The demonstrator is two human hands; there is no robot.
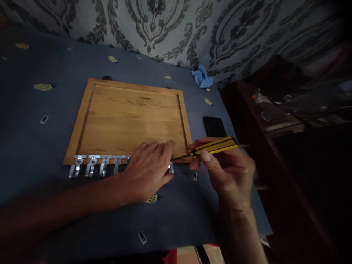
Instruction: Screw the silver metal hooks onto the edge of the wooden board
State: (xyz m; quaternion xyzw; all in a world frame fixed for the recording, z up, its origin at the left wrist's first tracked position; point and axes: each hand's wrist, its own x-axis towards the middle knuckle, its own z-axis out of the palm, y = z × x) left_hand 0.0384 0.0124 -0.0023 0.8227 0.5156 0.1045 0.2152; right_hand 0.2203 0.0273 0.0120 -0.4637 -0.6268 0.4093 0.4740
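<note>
A wooden board (132, 117) with a raised rim lies on a blue cloth-covered table (41, 146). A metal hook rail (99, 163) runs along the board's near edge, its hooks hanging toward me. My left hand (150, 170) lies flat over the right part of the rail, fingers stretched out and pressing it down. My right hand (225, 168) is closed on a yellow-and-black screwdriver (214, 146). Its thin shaft points left, with the tip at the rail by my left fingertips. The rail's right end (171, 168) shows just past the left hand.
A black phone (214, 127) lies right of the board near the table's right edge. A crumpled blue cloth (202, 77) sits at the back by the patterned curtain (165, 25). A dark wooden shelf (277, 121) with small clutter stands to the right.
</note>
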